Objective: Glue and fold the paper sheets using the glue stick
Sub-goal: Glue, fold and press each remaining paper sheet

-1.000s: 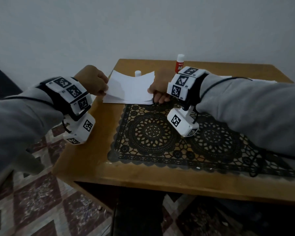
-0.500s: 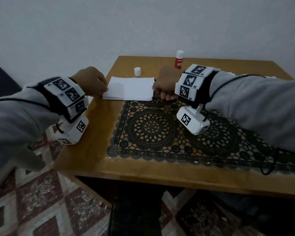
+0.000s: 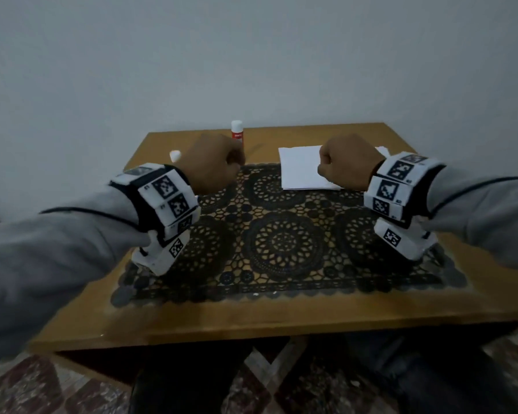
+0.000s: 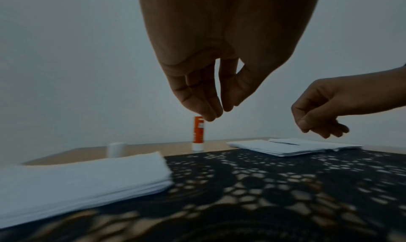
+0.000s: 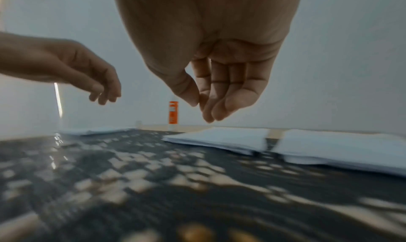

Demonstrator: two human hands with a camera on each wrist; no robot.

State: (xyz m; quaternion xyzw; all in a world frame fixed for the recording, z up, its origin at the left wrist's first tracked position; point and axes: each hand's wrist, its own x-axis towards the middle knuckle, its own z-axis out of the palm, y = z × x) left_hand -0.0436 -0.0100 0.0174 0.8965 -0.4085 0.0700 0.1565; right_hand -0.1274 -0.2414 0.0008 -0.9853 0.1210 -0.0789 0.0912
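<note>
Both hands hover empty above the table, fingers hanging loosely curled. My left hand (image 3: 214, 167) (image 4: 216, 113) is over the mat's far left part, just in front of the orange glue stick (image 3: 237, 134) (image 4: 197, 136), which stands upright near the wall. Its white cap (image 3: 175, 155) (image 4: 116, 149) stands apart to the left. A folded white paper stack (image 4: 83, 176) lies below the left hand; the head view hides it behind the left wrist. My right hand (image 3: 343, 165) (image 5: 202, 110) hangs above another stack of white sheets (image 3: 299, 170) (image 5: 219, 139).
A black lace mat (image 3: 284, 240) covers most of the wooden table (image 3: 281, 315). A further pile of white sheets (image 5: 340, 148) lies right of the right-hand stack. A grey wall runs behind the table's far edge. Patterned floor shows below.
Both hands have let go of the folded paper at the table's left and lifted off. The right hand has moved right, over the other stack. The head view has swung right.
</note>
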